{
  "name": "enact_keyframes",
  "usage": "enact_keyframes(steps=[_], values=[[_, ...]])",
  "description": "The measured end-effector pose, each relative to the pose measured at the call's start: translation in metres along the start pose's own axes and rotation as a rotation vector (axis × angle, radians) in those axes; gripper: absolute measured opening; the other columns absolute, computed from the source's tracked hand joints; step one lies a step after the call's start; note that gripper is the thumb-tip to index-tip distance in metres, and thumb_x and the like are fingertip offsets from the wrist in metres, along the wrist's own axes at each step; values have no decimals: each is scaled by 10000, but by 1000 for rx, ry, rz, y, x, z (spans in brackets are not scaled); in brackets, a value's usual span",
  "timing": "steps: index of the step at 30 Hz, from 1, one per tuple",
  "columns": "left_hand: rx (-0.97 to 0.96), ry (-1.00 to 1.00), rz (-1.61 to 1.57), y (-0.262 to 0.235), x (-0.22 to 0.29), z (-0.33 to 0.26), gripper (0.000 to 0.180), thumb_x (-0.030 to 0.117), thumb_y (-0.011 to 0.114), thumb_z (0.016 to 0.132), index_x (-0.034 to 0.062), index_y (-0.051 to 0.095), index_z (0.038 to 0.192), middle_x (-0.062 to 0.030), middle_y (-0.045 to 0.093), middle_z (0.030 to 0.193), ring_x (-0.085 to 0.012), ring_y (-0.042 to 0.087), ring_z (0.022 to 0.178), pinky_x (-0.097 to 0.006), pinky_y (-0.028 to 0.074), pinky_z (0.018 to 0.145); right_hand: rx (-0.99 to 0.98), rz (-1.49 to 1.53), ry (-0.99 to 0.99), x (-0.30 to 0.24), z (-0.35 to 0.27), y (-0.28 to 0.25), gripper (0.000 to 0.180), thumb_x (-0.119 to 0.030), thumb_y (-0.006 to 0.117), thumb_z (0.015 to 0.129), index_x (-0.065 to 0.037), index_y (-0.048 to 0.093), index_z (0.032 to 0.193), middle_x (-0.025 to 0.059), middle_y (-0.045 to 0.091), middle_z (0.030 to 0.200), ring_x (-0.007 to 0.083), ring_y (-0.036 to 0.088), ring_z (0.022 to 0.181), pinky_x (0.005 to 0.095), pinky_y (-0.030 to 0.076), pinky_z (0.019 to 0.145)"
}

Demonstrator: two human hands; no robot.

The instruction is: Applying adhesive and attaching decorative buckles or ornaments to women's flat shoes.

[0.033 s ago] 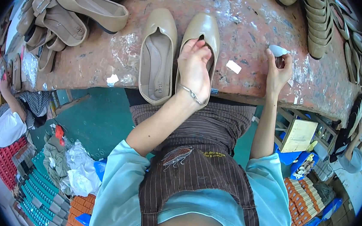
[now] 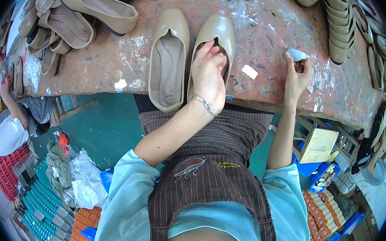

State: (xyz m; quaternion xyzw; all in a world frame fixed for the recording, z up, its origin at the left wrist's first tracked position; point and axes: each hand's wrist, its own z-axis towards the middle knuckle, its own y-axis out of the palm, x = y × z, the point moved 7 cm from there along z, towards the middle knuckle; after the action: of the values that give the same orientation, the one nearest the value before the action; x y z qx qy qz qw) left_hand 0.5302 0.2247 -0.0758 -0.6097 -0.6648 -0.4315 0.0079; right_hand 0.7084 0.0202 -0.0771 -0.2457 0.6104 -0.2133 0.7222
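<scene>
Two beige flat shoes stand side by side, toes away from me: a left shoe [image 2: 170,59] with its insole in view, and a right shoe [image 2: 217,28]. Over the right shoe's opening lies my left hand [image 2: 210,78], palm turned up. Its fingers are loosely bent and a little apart near the notch at the shoe's throat, with nothing visible in them; the hand hides most of that shoe's inside. Farther right, my right hand [image 2: 297,81] has thumb and fingers around a small white bulb-shaped bottle [image 2: 296,54] with a tapered tip.
Beige bow-trimmed shoes [image 2: 97,9] are heaped at the left of the worn table [image 2: 264,39]. A row of nested shoes [image 2: 340,32] stands at the right. A white paper piece [image 2: 249,71] lies between my hands. Other people [image 2: 8,136] are at both sides.
My left hand has shifted very slightly to the right, and its fingertips sit a touch differently at the shoe's throat. My right hand and the bottle are practically unmoved.
</scene>
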Motion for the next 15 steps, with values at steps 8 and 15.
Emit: enact_keyframes(steps=[8,15], values=[[-123,-262,-380,-2,-23,54,274,-137,486,713,7,505,945,-59,507,950,-156,533,866,-266,419,850,-38,349,-64,-24,-9,5,188,-117,694,815,5,644,950,68,661,857,94,556,771,240,451,708],[-269,-283,-427,-7,-16,-8,212,-193,448,694,-12,480,799,-106,525,955,-213,540,955,-297,416,924,-331,456,-33,-56,-59,5,191,-52,703,791,4,651,966,43,666,901,79,579,817,232,457,745]])
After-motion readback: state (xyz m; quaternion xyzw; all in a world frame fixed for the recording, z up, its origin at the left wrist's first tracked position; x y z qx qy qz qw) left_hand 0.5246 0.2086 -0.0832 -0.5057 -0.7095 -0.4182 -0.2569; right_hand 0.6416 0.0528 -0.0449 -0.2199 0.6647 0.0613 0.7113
